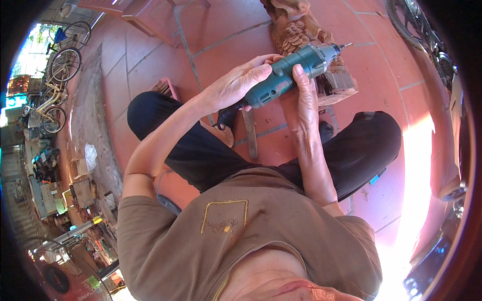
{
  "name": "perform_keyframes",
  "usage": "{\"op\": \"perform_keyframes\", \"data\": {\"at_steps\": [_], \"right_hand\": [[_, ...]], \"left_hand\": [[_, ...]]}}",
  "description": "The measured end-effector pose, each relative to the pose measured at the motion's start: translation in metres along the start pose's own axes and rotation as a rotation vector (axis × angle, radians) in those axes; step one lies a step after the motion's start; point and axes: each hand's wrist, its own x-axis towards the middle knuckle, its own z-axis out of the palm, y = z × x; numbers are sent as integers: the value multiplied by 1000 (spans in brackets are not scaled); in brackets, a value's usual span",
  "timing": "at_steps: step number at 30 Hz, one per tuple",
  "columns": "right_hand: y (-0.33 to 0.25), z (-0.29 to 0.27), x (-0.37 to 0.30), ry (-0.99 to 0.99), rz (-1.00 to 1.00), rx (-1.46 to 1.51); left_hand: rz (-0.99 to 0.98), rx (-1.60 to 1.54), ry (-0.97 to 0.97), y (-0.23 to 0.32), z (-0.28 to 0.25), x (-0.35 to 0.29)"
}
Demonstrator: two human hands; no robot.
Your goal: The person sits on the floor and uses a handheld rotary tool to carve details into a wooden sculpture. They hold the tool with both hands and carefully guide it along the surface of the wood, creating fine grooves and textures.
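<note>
A green die grinder (283,75) is held in both of my hands above the floor, tilted up to the right. A thin metal bit (345,45) sticks out of its nose. My left hand (240,83) is closed round the rear of the body, where the black cord end comes out. My right hand (305,98) grips the front half from below, its thumb lying along the near side. Just beyond the tool stands a brown wood carving (293,35) with scaly, rounded relief; the grinder and my hands hide part of it.
Between my legs lies a flat wooden strip (249,135). A small pink tray (166,89) sits beyond my left knee. A red plastic chair (150,20) stands far left. Bicycles (57,90) and clutter line the left side; a motorbike (422,30) is at far right.
</note>
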Motion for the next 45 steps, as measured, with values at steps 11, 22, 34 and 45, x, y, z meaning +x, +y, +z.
{"op": "perform_keyframes", "data": {"at_steps": [11, 22, 34, 45], "right_hand": [[6, 1, 2, 16, 81, 211], [10, 1, 0, -5, 106, 289], [23, -2, 3, -45, 44, 235], [26, 10, -7, -25, 44, 119]], "left_hand": [[-57, -80, -20, 6, -7, -9], [-50, -250, 0, -2, -15, -18], [-109, -25, -43, 2, -18, -23], [-148, 497, 60, -2, -7, -23]]}}
